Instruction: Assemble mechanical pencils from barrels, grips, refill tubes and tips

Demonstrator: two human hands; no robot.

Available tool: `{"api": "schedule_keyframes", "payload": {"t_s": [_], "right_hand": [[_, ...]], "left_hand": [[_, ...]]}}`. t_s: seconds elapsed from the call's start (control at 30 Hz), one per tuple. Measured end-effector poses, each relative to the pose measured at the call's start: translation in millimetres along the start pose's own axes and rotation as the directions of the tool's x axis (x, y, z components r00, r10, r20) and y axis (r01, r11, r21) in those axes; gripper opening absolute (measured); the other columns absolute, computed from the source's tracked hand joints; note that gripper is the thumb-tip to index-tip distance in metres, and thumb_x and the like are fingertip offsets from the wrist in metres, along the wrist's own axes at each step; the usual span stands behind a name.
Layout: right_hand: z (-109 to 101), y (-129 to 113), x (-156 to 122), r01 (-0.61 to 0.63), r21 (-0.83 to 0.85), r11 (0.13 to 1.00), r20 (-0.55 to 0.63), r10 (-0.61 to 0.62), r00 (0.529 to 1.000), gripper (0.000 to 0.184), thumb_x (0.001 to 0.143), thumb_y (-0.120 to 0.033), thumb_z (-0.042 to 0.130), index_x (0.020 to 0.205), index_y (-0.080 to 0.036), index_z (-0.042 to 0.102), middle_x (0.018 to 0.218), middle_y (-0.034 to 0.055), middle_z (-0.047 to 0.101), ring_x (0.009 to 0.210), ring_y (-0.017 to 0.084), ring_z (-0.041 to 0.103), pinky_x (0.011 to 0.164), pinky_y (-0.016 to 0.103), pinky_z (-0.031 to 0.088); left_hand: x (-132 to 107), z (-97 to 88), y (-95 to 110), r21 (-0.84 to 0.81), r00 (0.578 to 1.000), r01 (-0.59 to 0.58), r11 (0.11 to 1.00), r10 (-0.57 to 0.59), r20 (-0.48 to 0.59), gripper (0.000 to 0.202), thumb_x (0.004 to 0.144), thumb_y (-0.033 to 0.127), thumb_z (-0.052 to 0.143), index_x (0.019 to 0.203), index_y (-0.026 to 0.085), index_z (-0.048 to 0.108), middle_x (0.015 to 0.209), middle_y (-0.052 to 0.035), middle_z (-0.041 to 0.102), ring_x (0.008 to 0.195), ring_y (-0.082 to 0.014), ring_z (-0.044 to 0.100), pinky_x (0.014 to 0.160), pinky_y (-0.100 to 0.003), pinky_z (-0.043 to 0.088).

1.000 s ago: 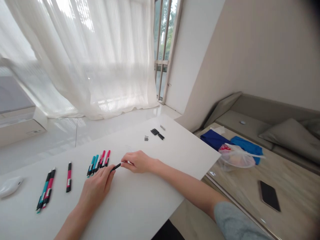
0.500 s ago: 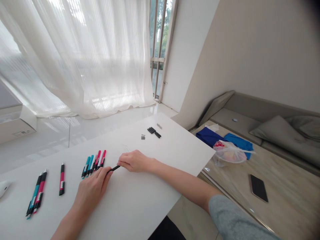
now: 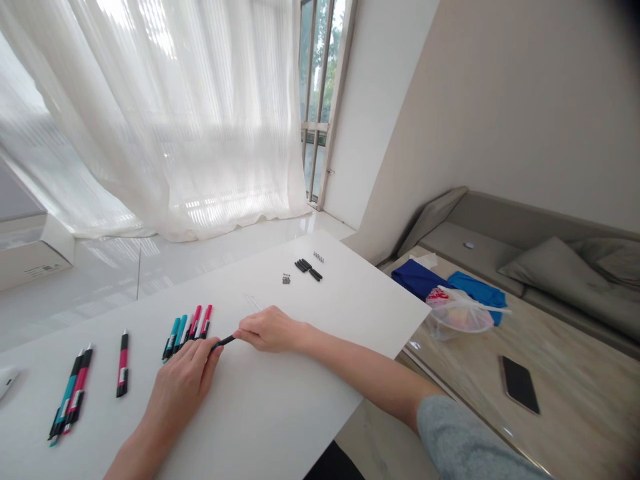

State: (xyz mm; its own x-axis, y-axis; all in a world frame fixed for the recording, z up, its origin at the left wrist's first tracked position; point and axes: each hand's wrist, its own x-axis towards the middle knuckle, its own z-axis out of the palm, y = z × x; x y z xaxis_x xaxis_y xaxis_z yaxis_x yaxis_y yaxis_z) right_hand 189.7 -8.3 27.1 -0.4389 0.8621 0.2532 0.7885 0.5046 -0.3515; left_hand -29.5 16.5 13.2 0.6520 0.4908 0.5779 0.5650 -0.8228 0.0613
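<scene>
A black pen lies between my two hands, above the white tabletop. My left hand is closed round its left end, where a bit of blue shows by the fingertips. At the other end, the fingers of my right hand pinch the pen's tip. Just behind my left hand are several teal pen barrels and pink pen barrels, partly covered by it. Thin clear refills rest beyond my right hand. Farther back are black grips, small springs and tiny metal pieces.
To the left lie a single pink pen and a teal pen beside another pink one. A white object sits at the left edge. On the marble table at right are a phone, a bagged bowl and blue cloths.
Both hands keep nearly the same place on the pen. A bit of blue now shows beside my left fingertips. The view has shifted slightly.
</scene>
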Motion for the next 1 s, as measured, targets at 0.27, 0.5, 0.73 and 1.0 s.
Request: {"api": "schedule_keyframes", "payload": {"t_s": [0.27, 0.5, 0.73, 1.0], "right_hand": [[-2.9, -1.6, -1.2, 0.010, -0.002, 1.000, -0.027, -0.010, 1.000, 0.019, 0.099, -0.035, 0.045, 0.093, -0.021, 0.057, 0.096, -0.0008, 0.067, 0.072, 0.011, 0.059, 0.056, 0.022, 0.030], [2.5, 2.7, 0.6, 0.006, -0.003, 1.000, 0.001, -0.006, 1.000, 0.033, 0.099, -0.038, 0.044, 0.073, -0.020, 0.051, 0.080, -0.0037, 0.065, 0.068, 0.009, 0.057, 0.052, 0.023, 0.025], [1.5, 1.6, -0.8, 0.019, 0.012, 1.000, -0.044, -0.019, 0.999, 0.022, 0.099, -0.037, 0.045, 0.089, -0.021, 0.057, 0.093, -0.0022, 0.068, 0.073, 0.010, 0.059, 0.056, 0.022, 0.029], [8.7, 7.4, -2.9, 0.057, 0.009, 0.998, -0.053, -0.056, 0.997, 0.029, 0.100, -0.029, 0.040, 0.075, -0.019, 0.052, 0.074, -0.0015, 0.061, 0.060, 0.010, 0.049, 0.054, 0.024, 0.026]], "left_hand": [[-5.1, 2.3, 1.3, 0.090, 0.999, 0.047, 0.995, -0.047, 0.001, 0.031, 0.102, 0.035, 0.032, 0.094, 0.020, 0.058, 0.079, 0.0001, 0.070, 0.059, -0.0146, 0.065, 0.046, -0.024, 0.035], [-4.1, 3.8, -3.3, 0.089, 0.999, -0.014, 0.996, 0.017, -0.031, 0.033, 0.102, 0.040, 0.033, 0.093, 0.020, 0.058, 0.078, -0.0007, 0.069, 0.065, -0.0158, 0.066, 0.051, -0.023, 0.036], [-4.1, 3.9, 0.2, 0.074, 0.999, 0.044, 0.996, -0.043, -0.019, 0.029, 0.100, 0.039, 0.035, 0.098, 0.021, 0.057, 0.082, -0.0011, 0.070, 0.063, -0.0163, 0.065, 0.049, -0.024, 0.036], [-2.8, 2.9, 2.7, -0.042, 0.993, 0.075, 0.996, -0.071, 0.095, 0.034, 0.102, 0.032, 0.028, 0.091, 0.020, 0.058, 0.078, -0.0029, 0.067, 0.068, -0.0174, 0.065, 0.058, -0.026, 0.044]]}}
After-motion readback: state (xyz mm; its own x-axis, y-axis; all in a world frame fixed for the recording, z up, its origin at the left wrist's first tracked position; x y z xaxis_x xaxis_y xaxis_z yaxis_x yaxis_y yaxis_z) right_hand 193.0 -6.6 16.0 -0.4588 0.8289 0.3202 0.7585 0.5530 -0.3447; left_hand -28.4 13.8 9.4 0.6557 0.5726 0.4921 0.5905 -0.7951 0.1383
